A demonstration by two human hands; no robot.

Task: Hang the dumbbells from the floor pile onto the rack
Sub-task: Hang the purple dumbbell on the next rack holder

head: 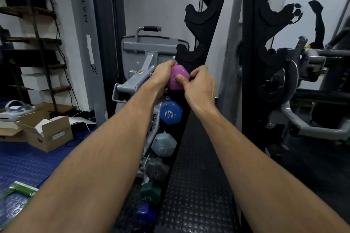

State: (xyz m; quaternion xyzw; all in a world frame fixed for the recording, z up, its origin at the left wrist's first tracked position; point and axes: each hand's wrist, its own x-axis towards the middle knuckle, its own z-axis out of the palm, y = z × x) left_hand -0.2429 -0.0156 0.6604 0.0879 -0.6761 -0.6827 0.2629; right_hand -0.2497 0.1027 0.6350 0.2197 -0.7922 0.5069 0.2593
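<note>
- Pink dumbbell (179, 76): against black rack (206, 30) upright, just below an empty hook; both hands on it.
- L hand (162, 73): grip curled round dumbbell's left side.
- R hand (200, 85): thumb pressed on dumbbell's face, fingers wrapped behind rack edge/handle; exact hold can't tell.
- Hung below, top to bottom: blue dumbbell (171, 112), light grey dumbbell (163, 144), dark grey dumbbell (157, 169), green dumbbell (150, 192), purple-blue dumbbell (144, 213).
- Cardboard box (48, 136): on blue floor, left.
</note>
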